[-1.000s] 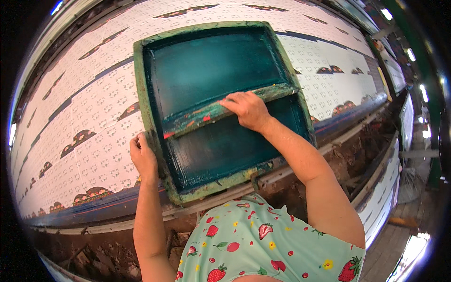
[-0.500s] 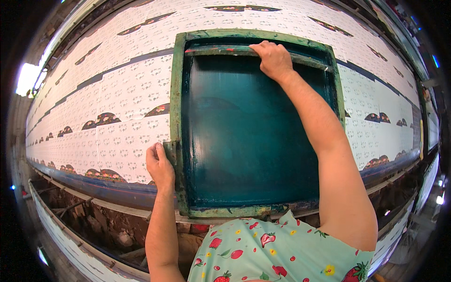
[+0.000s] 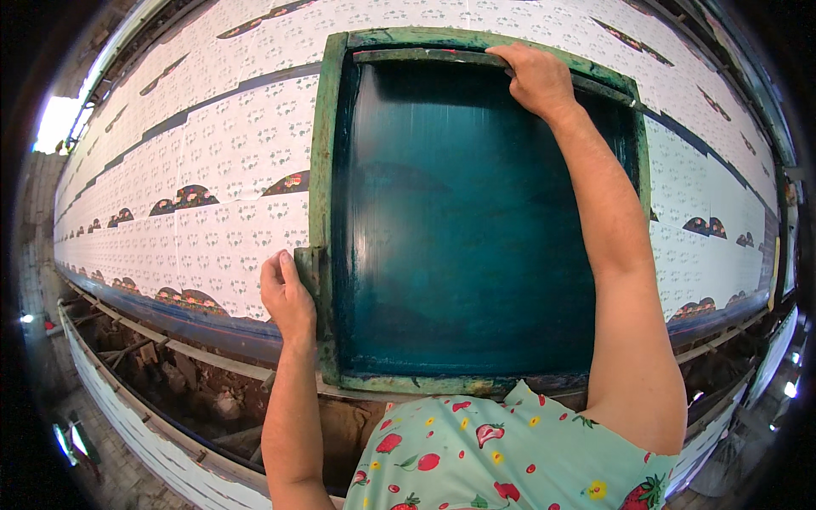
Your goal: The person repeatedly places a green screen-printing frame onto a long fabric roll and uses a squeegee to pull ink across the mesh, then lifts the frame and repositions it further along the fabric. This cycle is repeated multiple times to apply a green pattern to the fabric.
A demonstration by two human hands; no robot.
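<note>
A large printing screen (image 3: 459, 229) with dark teal mesh lies flat on the printed cloth, inside a worn green wooden frame (image 3: 321, 161). At the frame's far end, my right hand (image 3: 540, 81) is closed around a long squeegee (image 3: 425, 56), which spans nearly the full inner width. My left hand (image 3: 289, 297) grips a small wooden handle block (image 3: 308, 268) on the frame's left side, fingers curled round it. Through the mesh a dark curved patch shows faintly. The squeegee's lower edge is hard to make out against the dark mesh.
White cloth (image 3: 229, 127) with small repeated motifs and dark floral half-round patches covers the long table. Its blue near edge (image 3: 229, 331) runs along in front of me. Below lies a trough-like gap with rubble (image 3: 225, 404), and a rail (image 3: 161, 336) borders it.
My right hand has pushed the squeegee farther away, up to the far side of the frame. My left hand keeps its hold on the block. The view has shifted slightly.
</note>
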